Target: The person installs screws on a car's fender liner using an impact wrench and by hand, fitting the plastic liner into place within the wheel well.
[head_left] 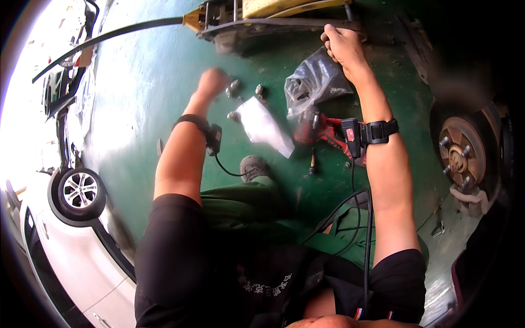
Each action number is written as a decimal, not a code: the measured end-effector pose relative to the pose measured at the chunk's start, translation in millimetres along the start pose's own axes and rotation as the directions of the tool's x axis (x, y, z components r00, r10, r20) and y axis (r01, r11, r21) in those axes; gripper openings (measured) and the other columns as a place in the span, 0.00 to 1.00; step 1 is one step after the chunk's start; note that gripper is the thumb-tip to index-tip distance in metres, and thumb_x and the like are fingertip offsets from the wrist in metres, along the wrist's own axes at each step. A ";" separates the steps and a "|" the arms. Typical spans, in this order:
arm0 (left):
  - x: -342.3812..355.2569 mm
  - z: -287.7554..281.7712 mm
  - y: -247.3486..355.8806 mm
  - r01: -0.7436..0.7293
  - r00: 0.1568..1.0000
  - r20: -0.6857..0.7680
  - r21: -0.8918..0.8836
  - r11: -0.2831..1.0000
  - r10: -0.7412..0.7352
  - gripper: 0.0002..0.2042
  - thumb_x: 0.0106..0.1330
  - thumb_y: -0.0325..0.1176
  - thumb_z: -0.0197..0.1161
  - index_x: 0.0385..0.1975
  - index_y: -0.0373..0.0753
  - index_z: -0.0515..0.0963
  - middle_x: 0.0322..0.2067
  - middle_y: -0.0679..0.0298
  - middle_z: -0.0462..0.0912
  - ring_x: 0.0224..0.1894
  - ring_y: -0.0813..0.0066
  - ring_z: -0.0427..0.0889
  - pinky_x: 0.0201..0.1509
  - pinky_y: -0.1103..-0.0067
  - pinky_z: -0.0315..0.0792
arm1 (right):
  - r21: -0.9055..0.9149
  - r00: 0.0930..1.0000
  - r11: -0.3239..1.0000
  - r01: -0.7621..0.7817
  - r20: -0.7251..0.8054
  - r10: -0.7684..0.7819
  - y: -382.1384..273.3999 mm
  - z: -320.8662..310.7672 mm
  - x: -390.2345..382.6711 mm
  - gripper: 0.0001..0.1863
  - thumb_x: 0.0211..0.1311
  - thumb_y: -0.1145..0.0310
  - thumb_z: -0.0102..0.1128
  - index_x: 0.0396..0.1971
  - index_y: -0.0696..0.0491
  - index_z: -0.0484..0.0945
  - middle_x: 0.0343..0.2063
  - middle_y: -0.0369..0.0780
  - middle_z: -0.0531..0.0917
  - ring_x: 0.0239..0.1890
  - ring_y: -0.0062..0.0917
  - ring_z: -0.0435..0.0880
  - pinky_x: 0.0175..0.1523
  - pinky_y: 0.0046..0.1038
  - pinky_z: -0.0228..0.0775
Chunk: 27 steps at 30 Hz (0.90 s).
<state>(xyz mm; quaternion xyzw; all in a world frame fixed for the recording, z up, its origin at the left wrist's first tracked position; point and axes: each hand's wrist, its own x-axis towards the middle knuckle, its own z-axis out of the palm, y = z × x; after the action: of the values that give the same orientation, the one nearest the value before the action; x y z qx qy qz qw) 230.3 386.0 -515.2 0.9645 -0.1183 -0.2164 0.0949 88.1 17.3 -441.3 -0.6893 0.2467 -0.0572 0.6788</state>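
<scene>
Apparently partway: the hub (pixel 459 157) stands bare, metal pieces (pixel 234 86) lie loose on the floor (pixel 145 90). The right hand (pixel 345 47), fingers curled narrow, is beside the jack (pixel 268 7), hold unclear; the left hand (pixel 211 83) blurs, fingers unreadable.

Both arms are held out ahead of the torso, spread apart. Left forearm (pixel 178 164) is angled forward and slightly inward; the left hand (pixel 213 82) is smeared by motion blur, looks bunched up, finger positions can't be resolved. Left wrist (pixel 199 103) is kept roughly in line with the forearm. Right forearm (pixel 389 186) is extended further forward and tilted inward toward its far end. Right hand (pixel 345 48) is seen sharply: fingers are curled into the palm, thumb is stretched forward along the top. Palm side is turned inward, mostly hidden. Hands are kept well apart, right one placed farther out.
</scene>
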 end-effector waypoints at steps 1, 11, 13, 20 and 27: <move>-10.7 13.4 -6.0 -0.013 1.000 0.014 0.079 0.997 0.012 0.14 0.62 0.41 0.63 0.38 0.39 0.85 0.30 0.57 0.87 0.33 0.63 0.87 0.39 0.70 0.80 | 0.021 1.000 1.000 -0.011 0.022 0.010 6.9 6.5 1.7 0.19 0.74 0.55 0.54 0.29 0.56 0.79 0.19 0.29 0.74 0.18 0.11 0.69 0.22 0.18 0.59; -45.2 48.5 -43.2 0.113 0.980 0.137 0.214 0.970 -0.145 0.17 0.61 0.42 0.65 0.48 0.43 0.82 0.47 0.53 0.86 0.53 0.54 0.83 0.58 0.67 0.76 | 0.018 0.993 0.995 -0.094 0.076 0.093 36.0 14.9 11.0 0.18 0.74 0.55 0.55 0.32 0.56 0.80 0.20 0.29 0.75 0.18 0.11 0.69 0.23 0.16 0.59; -48.3 46.7 -63.2 0.175 0.973 0.110 0.221 0.959 -0.203 0.18 0.60 0.44 0.68 0.48 0.44 0.83 0.47 0.55 0.86 0.53 0.57 0.83 0.58 0.68 0.76 | 0.048 0.995 0.994 -0.094 0.039 0.092 34.8 11.1 10.5 0.19 0.71 0.58 0.55 0.29 0.59 0.80 0.18 0.30 0.76 0.17 0.13 0.70 0.24 0.20 0.61; -47.5 62.9 -43.2 0.073 0.988 0.134 -0.010 0.997 -0.071 0.18 0.60 0.45 0.70 0.47 0.43 0.83 0.41 0.59 0.88 0.46 0.59 0.86 0.52 0.68 0.77 | 0.047 0.994 0.993 -0.112 0.022 0.111 38.6 9.3 7.6 0.19 0.71 0.57 0.56 0.30 0.59 0.81 0.19 0.31 0.77 0.19 0.13 0.71 0.24 0.19 0.61; -35.2 117.1 -41.0 -0.038 0.985 -0.163 0.113 0.993 0.056 0.15 0.62 0.44 0.67 0.37 0.39 0.80 0.39 0.49 0.84 0.43 0.46 0.84 0.49 0.60 0.78 | -0.186 0.993 0.976 0.117 0.002 -0.119 54.9 19.0 14.6 0.22 0.68 0.56 0.55 0.26 0.60 0.86 0.25 0.47 0.88 0.30 0.34 0.88 0.40 0.34 0.77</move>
<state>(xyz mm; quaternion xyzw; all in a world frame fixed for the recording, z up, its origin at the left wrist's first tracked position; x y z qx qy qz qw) 155.6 419.2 -614.9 0.9798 -0.1445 -0.1263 0.0568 94.3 30.8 -499.4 -0.7627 0.2129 -0.0773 0.6058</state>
